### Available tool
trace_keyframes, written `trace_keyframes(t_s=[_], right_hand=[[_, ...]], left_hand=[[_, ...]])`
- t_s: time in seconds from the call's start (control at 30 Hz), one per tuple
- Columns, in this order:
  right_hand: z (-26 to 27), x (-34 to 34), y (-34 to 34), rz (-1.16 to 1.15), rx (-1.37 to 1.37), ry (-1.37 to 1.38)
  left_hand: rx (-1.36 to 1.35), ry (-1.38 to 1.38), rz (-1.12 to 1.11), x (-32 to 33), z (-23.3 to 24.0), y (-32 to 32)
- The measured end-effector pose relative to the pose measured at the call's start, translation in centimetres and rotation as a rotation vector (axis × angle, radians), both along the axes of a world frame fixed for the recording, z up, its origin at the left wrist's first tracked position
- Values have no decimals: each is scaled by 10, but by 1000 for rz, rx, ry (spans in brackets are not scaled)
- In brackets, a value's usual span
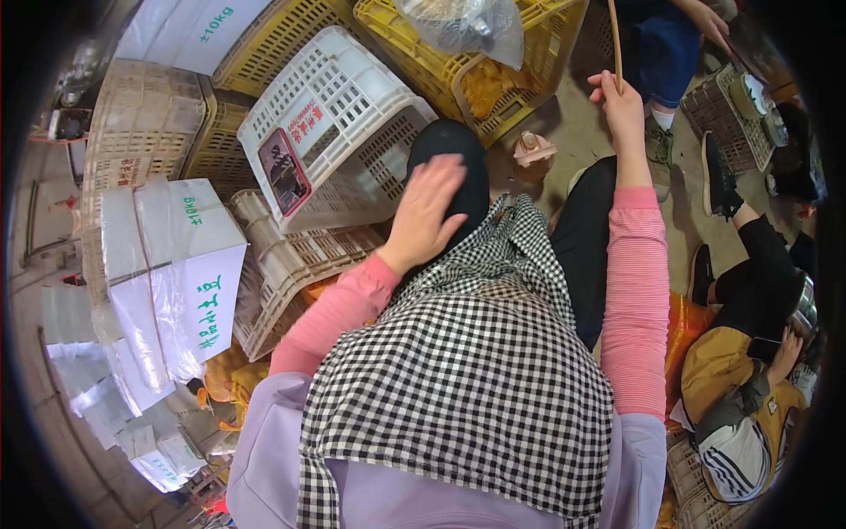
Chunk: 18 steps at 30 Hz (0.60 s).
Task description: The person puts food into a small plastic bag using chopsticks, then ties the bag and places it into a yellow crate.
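My left hand (426, 215) lies over the knee of my black trousers, fingers together and thumb apart, with nothing in it. Held out at the upper right, my right hand (618, 99) grips a thin wooden stick (615, 40), whose far end is cut off by the picture's top edge. A checked apron (462, 390) covers my lap. Left of my knee, a white plastic crate (344, 86) lies tipped on its side, and a phone in a red case (284, 172) rests on it. A pink-lidded bottle (533, 151) stands on the floor between my legs.
Yellow crates (496, 125) stand ahead, one bearing a clear plastic bag (462, 26). White cartons (178, 284) and more crates (145, 119) are stacked at left. At right, a seated person (747, 410) holds a phone; another person's legs (661, 112) are near my right hand.
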State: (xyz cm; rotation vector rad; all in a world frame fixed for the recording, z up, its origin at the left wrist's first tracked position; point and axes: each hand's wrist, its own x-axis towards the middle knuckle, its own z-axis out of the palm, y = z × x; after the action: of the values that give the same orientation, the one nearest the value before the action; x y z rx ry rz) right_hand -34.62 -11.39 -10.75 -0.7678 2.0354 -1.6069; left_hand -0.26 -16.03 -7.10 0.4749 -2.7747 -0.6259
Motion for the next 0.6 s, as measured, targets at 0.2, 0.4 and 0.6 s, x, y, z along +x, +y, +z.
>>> trace_keyframes(t_s=[0.2, 0.4, 0.6], right_hand=[[-4, 3, -3, 1, -46, -21], [-1, 12, -5, -11, -83, -27], [16, 9, 9, -58, -37, -63]], left_hand=[[-35, -124, -260, -72, -15, -78], [460, 116, 7, -66, -53, -81], [753, 291, 251, 37, -87, -16]])
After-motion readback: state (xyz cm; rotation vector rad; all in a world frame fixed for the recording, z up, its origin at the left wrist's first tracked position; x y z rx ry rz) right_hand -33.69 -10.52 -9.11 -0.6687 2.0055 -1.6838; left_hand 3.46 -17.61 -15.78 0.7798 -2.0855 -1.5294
